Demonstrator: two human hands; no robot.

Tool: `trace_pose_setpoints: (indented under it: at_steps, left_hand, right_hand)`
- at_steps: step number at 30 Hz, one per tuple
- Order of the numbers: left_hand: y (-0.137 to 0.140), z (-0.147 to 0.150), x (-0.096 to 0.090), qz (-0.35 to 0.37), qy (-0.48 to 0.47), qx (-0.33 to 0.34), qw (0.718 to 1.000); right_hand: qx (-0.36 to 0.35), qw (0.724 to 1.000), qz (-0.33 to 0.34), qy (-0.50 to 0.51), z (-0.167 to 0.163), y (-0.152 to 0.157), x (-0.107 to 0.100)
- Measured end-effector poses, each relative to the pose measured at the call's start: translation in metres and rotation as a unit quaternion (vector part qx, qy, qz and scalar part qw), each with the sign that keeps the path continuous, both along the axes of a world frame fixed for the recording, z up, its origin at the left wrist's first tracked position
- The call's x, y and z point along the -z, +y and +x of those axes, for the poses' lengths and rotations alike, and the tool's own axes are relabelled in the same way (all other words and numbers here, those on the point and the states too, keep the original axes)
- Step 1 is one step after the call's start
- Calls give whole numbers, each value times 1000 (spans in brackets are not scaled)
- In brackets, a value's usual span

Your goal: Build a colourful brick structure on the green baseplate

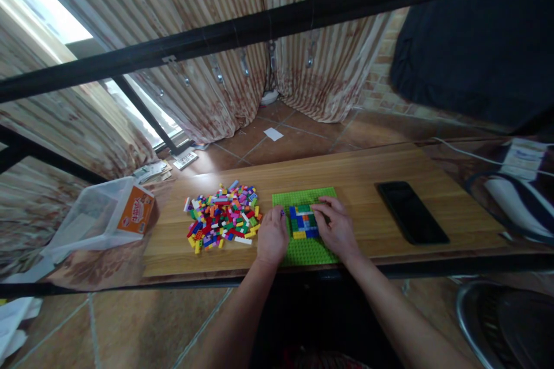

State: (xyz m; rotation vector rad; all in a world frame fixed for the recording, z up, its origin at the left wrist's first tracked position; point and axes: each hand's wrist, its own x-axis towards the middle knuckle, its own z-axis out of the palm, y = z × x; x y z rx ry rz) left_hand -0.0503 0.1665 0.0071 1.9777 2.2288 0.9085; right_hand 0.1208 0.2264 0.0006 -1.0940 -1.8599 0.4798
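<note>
A green studded baseplate (303, 253) lies on the wooden board, bearing a small build of toy bricks (305, 222) in blue, green, yellow, white and orange. At the plate's left edge is my left hand (272, 236), its fingers closed on a small dark purple brick (282, 213). My right hand (337, 228) rests over the plate's right side. Its thumb and index finger are pinched together at the build's upper right corner, touching the end of a green brick (304, 208). Whatever lies between those fingertips is hidden.
Left of the plate spreads a heap of loose mixed bricks (225, 213). A clear plastic box (95, 219) with an orange label stands farther left. On the right lies a black phone (411, 211). A black metal bar (259, 26) crosses beyond the wooden board (367, 173).
</note>
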Motion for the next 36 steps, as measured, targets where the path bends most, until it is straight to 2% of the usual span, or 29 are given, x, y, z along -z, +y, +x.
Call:
trace_pose_setpoints:
  at_steps: [7,25,30,36]
  left_hand:
    - [1,-1,1,2,1,1,1000]
    - [0,-1,2,-3,-23,10,1000]
    - [-1,-2,0,2,-44,8,999]
    - [-4,-5,4,19,-87,15,996]
  right_hand:
    - [12,999,25,-38,-2,1,5]
    - [26,987,90,-129,-7,-4,1]
    - [27,991,79,-107,-7,-5,1]
    - [47,998,44,-18,-5,-4,-2]
